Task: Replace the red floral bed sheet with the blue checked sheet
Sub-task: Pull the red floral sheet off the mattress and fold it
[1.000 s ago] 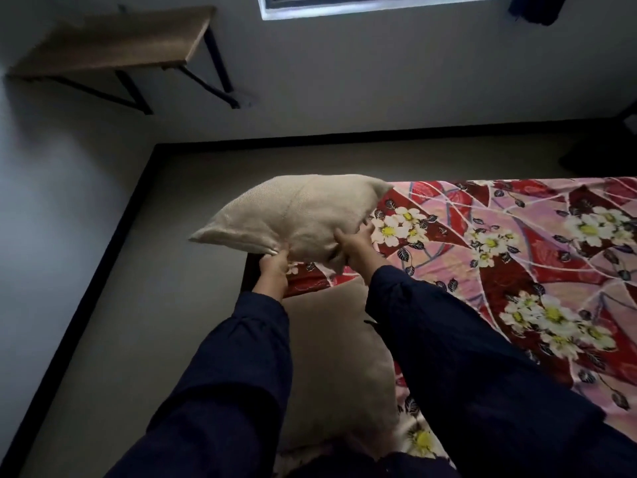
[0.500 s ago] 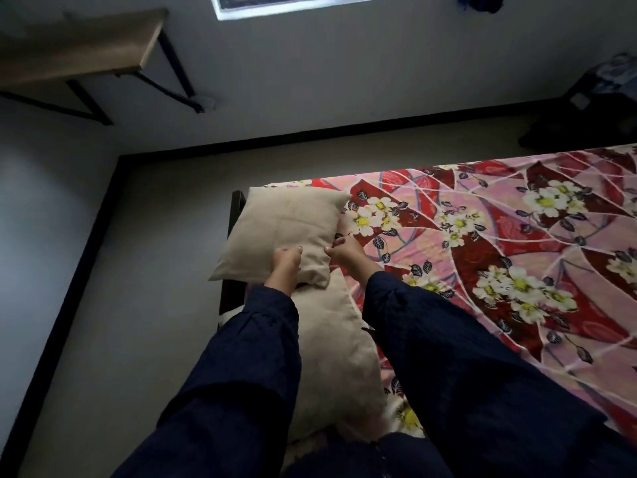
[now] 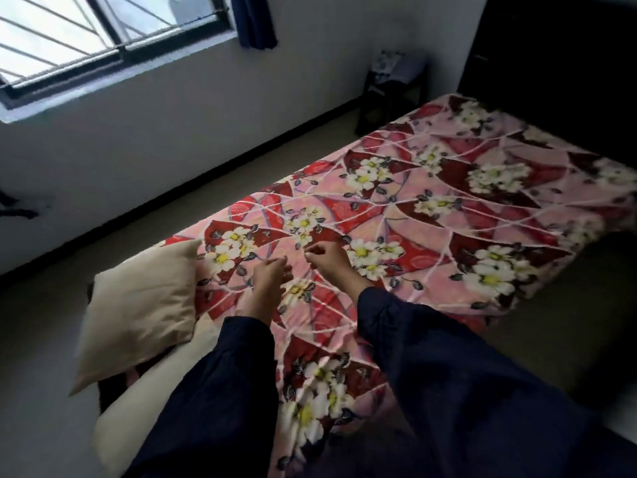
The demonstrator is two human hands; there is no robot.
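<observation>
The red sheet (image 3: 431, 208) lies spread flat, with a pillow (image 3: 144, 305) on its end. The left hand (image 3: 270, 276) and right hand (image 3: 327, 258) hover over it, fingers loose, holding nothing. It looks soft and light, so an edge is the best place to grab.

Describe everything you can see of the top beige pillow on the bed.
The top beige pillow is a soft, roughly square cushion in plain, woven-looking fabric, lightly creased. It lies tilted at the left edge of the red floral sheet, resting partly on a second cream pillow, with its near corner hanging out past that edge. The left hand is close to it but not touching it.
</observation>
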